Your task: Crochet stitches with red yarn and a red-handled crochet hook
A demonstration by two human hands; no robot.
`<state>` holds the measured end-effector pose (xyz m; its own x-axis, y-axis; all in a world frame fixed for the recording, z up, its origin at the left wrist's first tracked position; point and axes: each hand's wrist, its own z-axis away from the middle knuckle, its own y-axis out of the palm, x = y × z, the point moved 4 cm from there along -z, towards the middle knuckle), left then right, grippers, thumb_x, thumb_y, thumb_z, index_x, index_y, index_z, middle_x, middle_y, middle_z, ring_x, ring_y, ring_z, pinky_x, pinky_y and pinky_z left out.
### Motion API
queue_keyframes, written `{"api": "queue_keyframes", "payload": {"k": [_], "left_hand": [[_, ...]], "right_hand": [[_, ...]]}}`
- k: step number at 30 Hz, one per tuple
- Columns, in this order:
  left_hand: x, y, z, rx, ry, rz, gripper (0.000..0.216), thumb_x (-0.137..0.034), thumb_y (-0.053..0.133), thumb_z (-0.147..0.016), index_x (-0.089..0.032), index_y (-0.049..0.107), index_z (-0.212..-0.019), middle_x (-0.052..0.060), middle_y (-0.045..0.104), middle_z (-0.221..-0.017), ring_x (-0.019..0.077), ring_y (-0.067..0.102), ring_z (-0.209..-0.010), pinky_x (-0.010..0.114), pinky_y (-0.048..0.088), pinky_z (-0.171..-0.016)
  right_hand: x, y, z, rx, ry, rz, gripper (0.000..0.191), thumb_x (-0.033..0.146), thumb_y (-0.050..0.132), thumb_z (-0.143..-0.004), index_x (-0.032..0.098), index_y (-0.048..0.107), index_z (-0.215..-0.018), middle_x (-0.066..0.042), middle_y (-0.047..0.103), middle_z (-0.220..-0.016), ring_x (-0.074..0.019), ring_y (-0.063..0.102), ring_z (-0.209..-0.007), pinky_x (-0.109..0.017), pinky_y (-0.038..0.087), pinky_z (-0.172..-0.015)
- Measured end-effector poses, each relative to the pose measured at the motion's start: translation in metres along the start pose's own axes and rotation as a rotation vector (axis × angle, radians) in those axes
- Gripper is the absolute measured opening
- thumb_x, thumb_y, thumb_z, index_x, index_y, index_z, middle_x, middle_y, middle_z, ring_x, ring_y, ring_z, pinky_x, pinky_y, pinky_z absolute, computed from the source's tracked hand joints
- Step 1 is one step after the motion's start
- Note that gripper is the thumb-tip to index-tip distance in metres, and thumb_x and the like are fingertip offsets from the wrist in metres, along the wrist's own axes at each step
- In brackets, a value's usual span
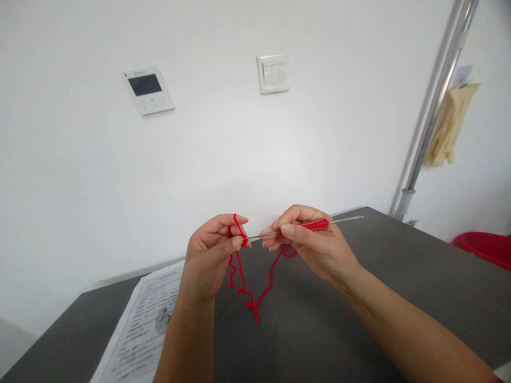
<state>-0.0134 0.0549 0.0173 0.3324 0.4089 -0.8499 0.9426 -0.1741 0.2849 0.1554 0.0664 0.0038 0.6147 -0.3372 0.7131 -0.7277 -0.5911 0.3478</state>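
Observation:
My left hand (211, 252) is raised above the dark table (399, 282), its thumb and fingers pinched on red yarn (255, 298) that loops over the forefinger. My right hand (309, 242) grips a crochet hook (315, 225) with a red handle and a thin metal shaft. The hook's tip points left and meets the yarn at my left fingertips. A loose strand hangs in a curve between both hands, its end dangling just above the table.
A printed paper sheet (139, 330) lies on the table at the lower left. A red bowl-like object (485, 247) sits at the right edge. A metal pole (433, 111) with a hanging cloth (449, 127) rises at the right. The white wall carries a switch (273, 73) and an intercom panel (148, 90).

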Motion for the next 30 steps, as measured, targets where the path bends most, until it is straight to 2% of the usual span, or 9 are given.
{"api": "queue_keyframes", "payload": {"k": [2, 4, 8, 11, 16, 20, 24, 30], "left_hand": [[0.000, 0.001, 0.000, -0.007, 0.029, -0.019, 0.022, -0.015, 0.086, -0.061, -0.019, 0.083, -0.082, 0.000, 0.069, -0.064, 0.0101, 0.065, -0.058, 0.019, 0.051, -0.061], [0.001, 0.002, 0.001, -0.018, 0.031, -0.023, 0.021, -0.016, 0.087, -0.062, -0.020, 0.084, -0.083, 0.000, 0.070, -0.065, 0.0095, 0.066, -0.060, 0.019, 0.053, -0.063], [0.002, 0.004, 0.004, -0.035, 0.013, -0.068, 0.020, -0.017, 0.086, -0.066, -0.022, 0.084, -0.085, -0.001, 0.071, -0.065, 0.0096, 0.067, -0.062, 0.018, 0.053, -0.065], [0.001, 0.006, 0.007, -0.042, 0.001, -0.130, 0.020, -0.016, 0.084, -0.069, -0.023, 0.084, -0.088, -0.001, 0.073, -0.067, 0.0093, 0.067, -0.066, 0.018, 0.053, -0.069], [0.001, 0.007, 0.009, -0.073, -0.018, -0.191, 0.019, -0.017, 0.082, -0.072, -0.025, 0.084, -0.090, 0.000, 0.076, -0.073, 0.0094, 0.067, -0.070, 0.019, 0.052, -0.071], [-0.001, 0.006, 0.010, -0.128, 0.035, -0.221, 0.020, -0.014, 0.083, -0.070, -0.024, 0.082, -0.087, 0.000, 0.077, -0.077, 0.0095, 0.067, -0.074, 0.018, 0.052, -0.071], [-0.004, 0.008, 0.010, -0.158, 0.057, -0.212, 0.016, -0.011, 0.083, -0.066, -0.021, 0.080, -0.079, -0.002, 0.075, -0.074, 0.0082, 0.065, -0.070, 0.017, 0.051, -0.068], [-0.003, 0.013, 0.010, -0.165, -0.033, -0.132, 0.017, -0.014, 0.082, -0.064, -0.019, 0.080, -0.081, -0.002, 0.072, -0.067, 0.0078, 0.063, -0.065, 0.018, 0.049, -0.065]], "right_hand": [[0.002, 0.000, 0.002, -0.025, -0.126, 0.068, 0.012, 0.030, 0.080, -0.087, 0.020, 0.076, -0.085, -0.003, 0.082, -0.085, -0.0171, 0.079, -0.074, -0.030, 0.067, -0.072], [0.007, 0.002, 0.006, -0.012, -0.349, 0.268, 0.001, 0.023, 0.075, -0.091, 0.022, 0.076, -0.091, -0.004, 0.082, -0.094, -0.0177, 0.079, -0.085, -0.030, 0.066, -0.079], [0.015, 0.007, 0.011, 0.163, -0.706, 0.754, 0.012, 0.013, 0.068, -0.094, 0.020, 0.072, -0.103, -0.012, 0.079, -0.109, -0.0195, 0.075, -0.105, -0.033, 0.062, -0.091], [0.016, 0.008, 0.010, 0.276, -0.826, 0.910, 0.012, 0.015, 0.062, -0.099, 0.018, 0.067, -0.109, -0.015, 0.077, -0.116, -0.0191, 0.072, -0.111, -0.033, 0.061, -0.095], [0.015, 0.006, 0.007, 0.261, -0.789, 0.937, 0.009, 0.018, 0.060, -0.100, 0.020, 0.066, -0.106, -0.012, 0.079, -0.109, -0.0179, 0.074, -0.106, -0.031, 0.062, -0.092], [0.015, 0.003, 0.007, 0.226, -0.715, 0.881, 0.008, 0.016, 0.063, -0.098, 0.019, 0.069, -0.102, -0.012, 0.080, -0.106, -0.0178, 0.075, -0.103, -0.030, 0.062, -0.090], [0.011, -0.003, 0.005, 0.161, -0.620, 0.752, 0.008, 0.018, 0.068, -0.096, 0.021, 0.073, -0.099, -0.009, 0.081, -0.103, -0.0185, 0.076, -0.098, -0.031, 0.063, -0.084], [0.006, -0.009, 0.000, 0.088, -0.512, 0.518, 0.006, 0.023, 0.072, -0.094, 0.024, 0.078, -0.097, -0.006, 0.082, -0.100, -0.0174, 0.077, -0.094, -0.030, 0.063, -0.085]]}}
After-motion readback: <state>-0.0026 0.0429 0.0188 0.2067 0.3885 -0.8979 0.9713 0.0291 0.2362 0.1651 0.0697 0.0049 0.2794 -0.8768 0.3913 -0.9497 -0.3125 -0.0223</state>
